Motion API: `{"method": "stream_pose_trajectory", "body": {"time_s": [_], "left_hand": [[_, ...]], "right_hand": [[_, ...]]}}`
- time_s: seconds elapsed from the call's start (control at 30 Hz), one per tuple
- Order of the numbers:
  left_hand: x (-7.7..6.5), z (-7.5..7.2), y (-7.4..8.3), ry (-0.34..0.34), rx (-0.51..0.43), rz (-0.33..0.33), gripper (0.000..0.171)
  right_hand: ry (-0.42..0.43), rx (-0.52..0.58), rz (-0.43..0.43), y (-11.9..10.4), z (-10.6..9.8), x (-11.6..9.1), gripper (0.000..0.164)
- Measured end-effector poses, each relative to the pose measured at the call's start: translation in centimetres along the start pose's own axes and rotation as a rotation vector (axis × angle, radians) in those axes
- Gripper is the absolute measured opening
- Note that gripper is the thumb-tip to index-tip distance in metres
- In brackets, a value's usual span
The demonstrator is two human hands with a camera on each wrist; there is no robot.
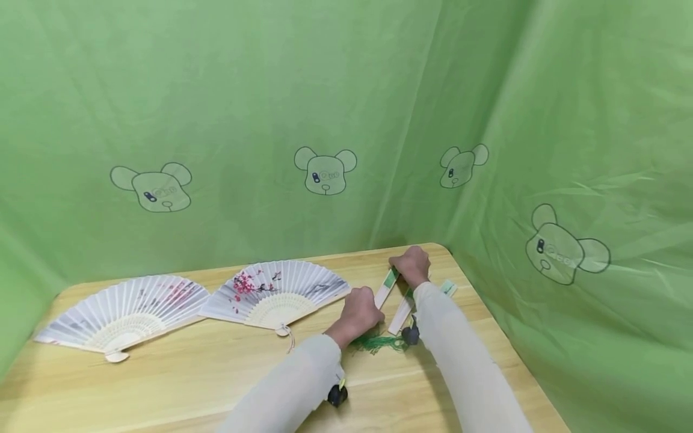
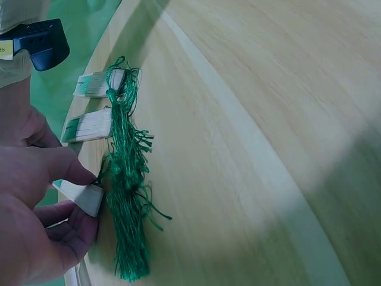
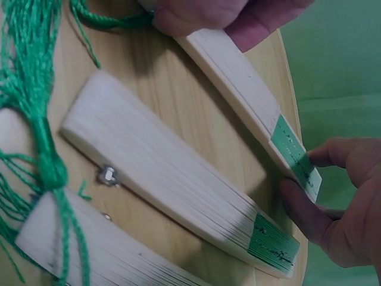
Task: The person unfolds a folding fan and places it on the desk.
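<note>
A folded fan [image 3: 229,77] with a green-printed tip lies between my two hands. At its pivot end, my left hand [image 1: 358,313] pinches it between thumb and fingers. My right hand [image 1: 412,266] grips the green tip [image 3: 296,156] at the far end. Close to its right rests a second folded fan [image 3: 161,173], untouched, and a third folded fan [image 3: 110,253] lies beyond that. Green tassels [image 2: 128,179] bunch together on the wood by the pivot ends. Part of the third fan is hidden behind the right sleeve in the head view.
Two spread fans with painted blossoms, one in the middle [image 1: 260,291] and one at the left [image 1: 143,313], lie along the back of the wooden table [image 1: 178,391]. Green cloth [image 1: 243,120] with bear faces hangs behind and at the right, close to the table's edges.
</note>
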State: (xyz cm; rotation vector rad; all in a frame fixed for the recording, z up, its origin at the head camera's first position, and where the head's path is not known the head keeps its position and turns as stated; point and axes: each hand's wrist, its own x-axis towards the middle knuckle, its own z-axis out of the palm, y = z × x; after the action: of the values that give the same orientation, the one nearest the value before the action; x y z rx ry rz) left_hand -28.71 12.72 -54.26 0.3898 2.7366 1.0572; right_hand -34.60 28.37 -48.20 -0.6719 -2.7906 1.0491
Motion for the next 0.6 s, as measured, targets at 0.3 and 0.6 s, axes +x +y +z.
{"method": "stream_pose_trajectory", "body": {"time_s": [0.3,0.6], "left_hand": [[-0.4,-1.3,-0.2,0.054,0.097,0.027,0.026],[-4.1,-5.7,2.9,0.084,0.114,0.075,0.029]], "right_hand": [[0.011,0.17,0.128,-0.9,0.3,-0.3,0.022],[0.004,0.258,0.132,-2.7,-0.2,-1.1,0.02]]}}
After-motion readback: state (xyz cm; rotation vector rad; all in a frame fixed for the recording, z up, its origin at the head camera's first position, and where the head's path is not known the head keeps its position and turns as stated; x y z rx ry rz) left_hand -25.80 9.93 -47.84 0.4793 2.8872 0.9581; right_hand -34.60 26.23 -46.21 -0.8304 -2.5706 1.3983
